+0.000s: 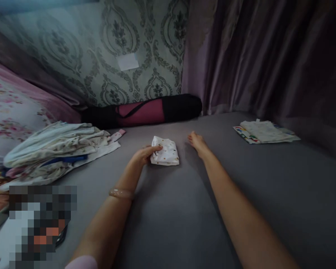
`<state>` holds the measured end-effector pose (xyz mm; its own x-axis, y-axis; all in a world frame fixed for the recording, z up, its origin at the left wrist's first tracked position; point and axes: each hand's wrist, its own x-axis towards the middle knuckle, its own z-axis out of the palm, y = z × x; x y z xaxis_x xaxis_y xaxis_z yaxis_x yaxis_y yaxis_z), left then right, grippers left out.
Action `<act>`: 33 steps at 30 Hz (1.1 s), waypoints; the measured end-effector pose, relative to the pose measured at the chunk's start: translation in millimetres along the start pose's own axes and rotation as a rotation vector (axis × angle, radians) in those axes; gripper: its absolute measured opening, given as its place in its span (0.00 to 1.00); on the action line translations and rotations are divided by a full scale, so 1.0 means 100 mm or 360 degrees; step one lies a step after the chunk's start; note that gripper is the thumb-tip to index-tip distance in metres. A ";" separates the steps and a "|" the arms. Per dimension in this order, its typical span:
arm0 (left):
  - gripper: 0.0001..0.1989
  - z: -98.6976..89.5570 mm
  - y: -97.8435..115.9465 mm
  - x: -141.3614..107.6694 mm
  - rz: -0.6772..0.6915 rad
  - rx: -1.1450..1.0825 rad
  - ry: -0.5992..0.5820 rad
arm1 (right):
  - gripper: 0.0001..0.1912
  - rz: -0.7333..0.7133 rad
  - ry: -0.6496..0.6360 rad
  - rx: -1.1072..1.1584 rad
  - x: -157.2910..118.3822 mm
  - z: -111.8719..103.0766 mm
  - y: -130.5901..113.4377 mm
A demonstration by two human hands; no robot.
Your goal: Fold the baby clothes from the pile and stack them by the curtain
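Observation:
A small folded white cloth (166, 153) with scattered dark and tan specks is in the middle of the grey sheet. My left hand (147, 154) grips its left edge, thumb on top and the other fingers hidden beneath or behind it. A pale bangle circles that wrist. To the right of the cloth, my right hand (196, 142) is held apart from it with nothing in it, its fingers stretched forward.
A pile of loose clothes (64, 145) lies at left. Folded clothes (264, 131) are stacked at right. Along the patterned wall rests a long black and dark-pink bag (141, 112). Curtains (240, 56) hang at right. A pixelated patch covers the lower left.

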<state>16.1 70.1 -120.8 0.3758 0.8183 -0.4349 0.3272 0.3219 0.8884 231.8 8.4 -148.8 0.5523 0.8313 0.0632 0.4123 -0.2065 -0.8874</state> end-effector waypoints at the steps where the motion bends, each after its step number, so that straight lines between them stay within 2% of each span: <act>1: 0.13 0.02 0.03 -0.03 0.0072 0.0021 0.0032 | 0.28 0.0112 0.0009 0.0164 0.01 -0.05 0.02; 5: 0.10 -0.02 0.24 -0.12 0.0348 0.0289 0.0214 | 0.22 0.0466 0.0084 0.0689 0.02 -0.25 0.05; 8: 0.10 -0.05 0.42 -0.20 0.0636 0.0918 0.0597 | 0.19 0.0575 0.0160 0.0884 0.00 -0.34 0.07; 10: 0.11 0.01 0.49 -0.26 0.0823 0.1413 0.0884 | 0.17 0.0590 0.0161 0.0927 -0.01 -0.36 0.07; 12: 0.13 0.15 0.49 -0.30 0.0943 0.1790 0.1008 | 0.17 0.0592 0.0145 0.0948 -0.01 -0.36 0.08; 13: 0.14 0.23 0.45 -0.31 0.0958 0.1920 0.0989 | 0.16 0.0593 0.0139 0.0959 -0.01 -0.36 0.07; 15: 0.14 0.41 0.34 -0.32 0.0916 0.2082 0.0823 | 0.15 0.0590 0.0128 0.0979 -0.02 -0.36 0.07; 19: 0.12 0.65 0.10 -0.26 0.0834 0.2096 0.0509 | 0.14 0.0586 0.0105 0.1005 -0.04 -0.37 0.05; 22: 0.14 0.68 0.02 -0.20 0.0878 0.1962 0.0443 | 0.14 0.0604 0.0095 0.1007 -0.05 -0.38 0.06; 26: 0.22 0.59 0.09 -0.10 0.0741 0.1707 0.0245 | 0.13 0.0649 0.0081 0.0994 -0.05 -0.37 0.07; 28: 0.23 0.53 0.14 -0.05 0.0886 0.1652 0.0267 | 0.13 0.0662 0.0067 0.0985 -0.05 -0.36 0.07; 30: 0.22 0.47 0.16 -0.02 0.1239 0.1708 0.0267 | 0.13 0.0668 0.0052 0.0978 -0.05 -0.35 0.08; 32: 0.24 0.43 0.13 -0.01 0.1523 0.1825 0.0088 | 0.13 0.0672 0.0046 0.0974 -0.05 -0.34 0.08; 33: 0.25 0.43 0.10 -0.01 0.1582 0.1884 -0.0033 | 0.13 0.0674 0.0048 0.0972 -0.05 -0.34 0.09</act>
<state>56.6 52.3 -117.9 0.8591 0.4571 0.2302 0.4195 -0.8866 0.1948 257.5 -14.8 -141.2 0.5977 0.7278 -0.3361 -0.3119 -0.1752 -0.9338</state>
